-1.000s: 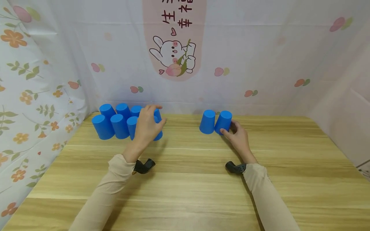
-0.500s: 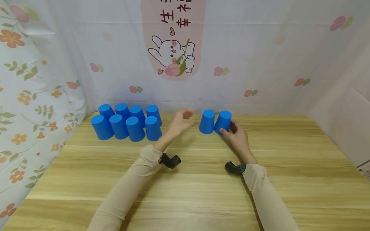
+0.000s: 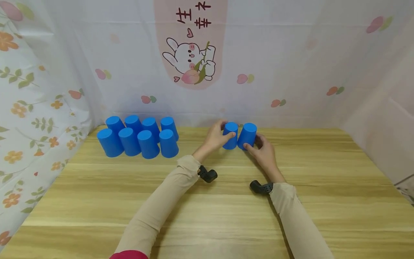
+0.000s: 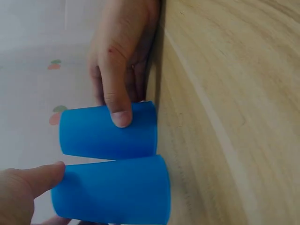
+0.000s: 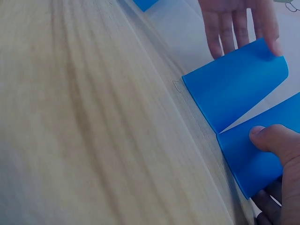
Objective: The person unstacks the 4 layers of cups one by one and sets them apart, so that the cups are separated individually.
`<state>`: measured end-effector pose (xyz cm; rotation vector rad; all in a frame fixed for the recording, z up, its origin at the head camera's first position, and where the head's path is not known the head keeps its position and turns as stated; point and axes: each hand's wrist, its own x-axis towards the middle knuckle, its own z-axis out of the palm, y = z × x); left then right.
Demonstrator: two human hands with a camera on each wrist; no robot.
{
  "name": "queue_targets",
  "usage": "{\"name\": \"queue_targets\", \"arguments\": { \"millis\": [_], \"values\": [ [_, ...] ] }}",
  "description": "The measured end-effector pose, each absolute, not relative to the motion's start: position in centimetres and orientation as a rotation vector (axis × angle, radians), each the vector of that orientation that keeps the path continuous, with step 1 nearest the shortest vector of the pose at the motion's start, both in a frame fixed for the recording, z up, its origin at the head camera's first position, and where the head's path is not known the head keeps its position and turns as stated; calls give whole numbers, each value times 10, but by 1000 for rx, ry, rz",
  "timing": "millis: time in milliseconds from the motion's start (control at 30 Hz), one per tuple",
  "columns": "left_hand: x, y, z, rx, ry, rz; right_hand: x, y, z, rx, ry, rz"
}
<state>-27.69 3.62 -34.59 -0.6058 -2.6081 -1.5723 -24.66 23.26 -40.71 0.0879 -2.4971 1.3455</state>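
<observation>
Two upside-down blue cups stand side by side near the back of the table, both mouth down. My left hand (image 3: 215, 139) is at the left cup (image 3: 231, 144), thumb on its near side and fingers reaching behind it. In the left wrist view that thumb touches the left cup (image 4: 112, 193) close to its base end. My right hand (image 3: 266, 154) holds the right cup (image 3: 248, 133), thumb in front and fingers behind. As the right wrist view shows, the right cup (image 5: 251, 157) and left cup (image 5: 234, 86) meet at their rims, with a gap widening above.
Several more upside-down blue cups (image 3: 148, 144) stand in two rows at the back left of the wooden table (image 3: 233, 223). A printed cloth (image 3: 284, 64) hangs behind the table, and a floral one (image 3: 29, 118) at the left. Black devices sit at both wrists.
My left hand has moved right, from the rows of cups across to the left cup of the pair. My right hand stays on its cup. The head view has shifted slightly.
</observation>
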Motion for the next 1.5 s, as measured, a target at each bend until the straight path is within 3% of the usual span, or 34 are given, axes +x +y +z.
{"name": "queue_targets", "arguments": {
  "millis": [333, 633, 867, 1500],
  "values": [
    [-276, 33, -350, -591, -2549, -1595, -244, 236, -408, 84, -2525, 1354],
    [-268, 0, -346, -825, -2510, -1581, -247, 235, -407, 89, -2516, 1328],
    [-241, -30, -313, -856, -2546, -1531, -246, 236, -408, 71, -2520, 1342],
    [-184, -183, -272, -653, -2515, -1248, -246, 233, -408, 93, -2514, 1362]
  ]
}}
